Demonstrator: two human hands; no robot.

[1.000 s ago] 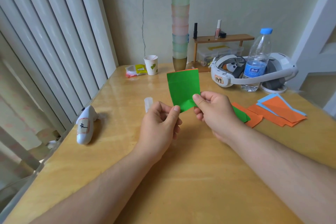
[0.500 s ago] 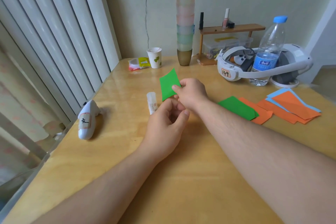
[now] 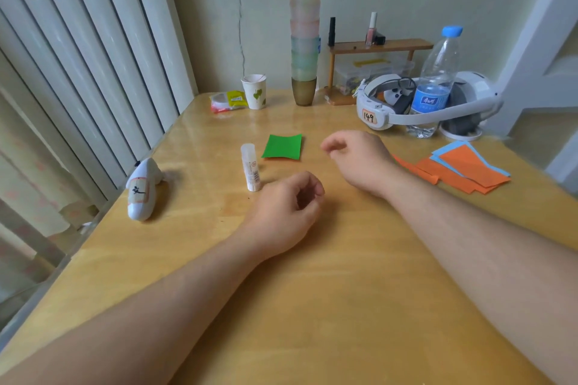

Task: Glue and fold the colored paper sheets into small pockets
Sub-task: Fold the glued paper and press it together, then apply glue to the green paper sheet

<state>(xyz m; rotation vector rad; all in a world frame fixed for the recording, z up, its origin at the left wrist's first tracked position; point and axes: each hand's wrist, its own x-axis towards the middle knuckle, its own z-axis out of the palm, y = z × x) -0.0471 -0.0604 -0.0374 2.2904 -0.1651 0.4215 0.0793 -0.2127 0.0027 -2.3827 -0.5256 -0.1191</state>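
Glue stick (image 3: 249, 167) lying on the desk (image 3: 328, 291), long axis running away from the viewer, just beside and left of the green pocket (image 3: 283, 147), flat and released. Left hand (image 3: 286, 209) loosely curled, holding nothing, nearest the glue stick. Right hand (image 3: 356, 156) relaxed, empty, hovering between the pocket and the orange and blue sheets (image 3: 466, 167), nearer the sheets. Paper cup (image 3: 254, 91) behind: contents unclear.

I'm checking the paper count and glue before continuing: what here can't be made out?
Head view only:
- Orange and blue sheets: overlapping, and the right hand covers the pile's left end, so no count.
- Glue stick: label print too small to read.
- Green pocket: glued seams underneath, not visible.
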